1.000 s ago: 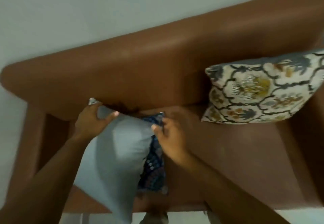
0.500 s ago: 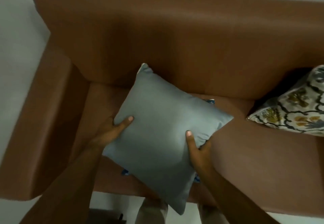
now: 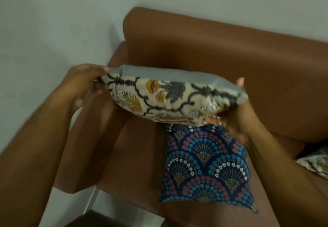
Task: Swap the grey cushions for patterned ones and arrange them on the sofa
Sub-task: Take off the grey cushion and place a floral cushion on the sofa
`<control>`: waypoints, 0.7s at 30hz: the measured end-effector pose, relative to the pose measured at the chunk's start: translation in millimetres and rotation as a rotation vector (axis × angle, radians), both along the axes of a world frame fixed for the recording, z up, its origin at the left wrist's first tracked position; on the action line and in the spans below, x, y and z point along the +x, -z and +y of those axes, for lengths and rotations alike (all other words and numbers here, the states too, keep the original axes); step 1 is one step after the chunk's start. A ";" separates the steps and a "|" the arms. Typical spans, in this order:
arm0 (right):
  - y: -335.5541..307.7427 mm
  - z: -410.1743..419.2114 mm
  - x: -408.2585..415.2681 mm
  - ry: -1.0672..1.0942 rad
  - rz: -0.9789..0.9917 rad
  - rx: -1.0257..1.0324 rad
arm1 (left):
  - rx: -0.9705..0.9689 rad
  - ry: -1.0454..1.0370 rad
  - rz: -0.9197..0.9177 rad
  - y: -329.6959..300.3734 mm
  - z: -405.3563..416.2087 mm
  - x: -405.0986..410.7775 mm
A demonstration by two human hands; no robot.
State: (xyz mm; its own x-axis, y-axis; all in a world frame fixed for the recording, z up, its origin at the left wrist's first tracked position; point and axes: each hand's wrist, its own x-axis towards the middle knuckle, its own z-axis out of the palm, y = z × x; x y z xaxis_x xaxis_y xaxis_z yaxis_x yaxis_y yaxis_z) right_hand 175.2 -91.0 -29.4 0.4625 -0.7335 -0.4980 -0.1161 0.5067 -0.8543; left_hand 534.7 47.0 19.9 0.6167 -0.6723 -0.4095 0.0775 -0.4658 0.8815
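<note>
Both hands hold 1 cushion in the air at the centre of the frame, above the brown sofa (image 3: 230,63). The left hand (image 3: 85,84) pinches its left corner with the fingers closed over the fabric, and the right hand (image 3: 230,120) cups its right end from below, thumb tip showing above the edge. This floral cushion (image 3: 168,97) lies nearly flat, edge toward the camera: its cream face with dark scrollwork and orange flowers points down and toward the viewer, while a plain grey face shows along the top. It appears to be a 2-sided piece, so the patterned side probably has to end up facing outward.

Below it, in the lower centre of the frame, a blue fan-patterned cushion (image 3: 205,164) lies flat on the seat, not propped against the backrest. At the right edge of the frame, the corner of a second floral cushion (image 3: 317,164) peeks in; how it sits cannot be told from so little.

As a judgement, the swap looks well advanced: no all-grey cushion is visible on the sofa. What seems left is arranging: setting the held cushion down pattern-out, probably at the left end of the sofa, and standing the blue one up. The part of the sofa beyond the right edge is out of view, so the full count is uncertain.
</note>
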 end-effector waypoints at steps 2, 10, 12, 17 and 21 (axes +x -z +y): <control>-6.1 -12.0 32.5 -0.059 -0.040 -0.048 | -0.103 -0.131 -0.061 -1.7 -24.8 9.1; 41.1 -25.7 144.8 -0.268 0.422 -0.707 | 0.266 -0.077 -0.578 91.0 -34.8 -9.6; 50.4 -39.9 156.3 -0.179 0.526 -0.607 | 0.240 -0.312 -0.269 116.7 -19.8 8.3; 74.5 -49.3 149.6 -0.126 0.435 -0.393 | -0.108 -0.363 0.137 139.0 -54.8 41.4; 102.8 -16.1 128.2 0.016 0.186 -0.253 | -0.247 -0.390 0.061 128.1 -100.5 36.0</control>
State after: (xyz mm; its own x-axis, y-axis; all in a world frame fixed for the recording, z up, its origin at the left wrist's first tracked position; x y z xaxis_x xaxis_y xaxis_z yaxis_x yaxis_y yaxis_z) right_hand 303.4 -107.0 -132.1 0.3681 -0.8514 -0.3737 -0.2766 0.2835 -0.9182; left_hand 570.7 -53.5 -108.2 0.8228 -0.4769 -0.3092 0.2599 -0.1680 0.9509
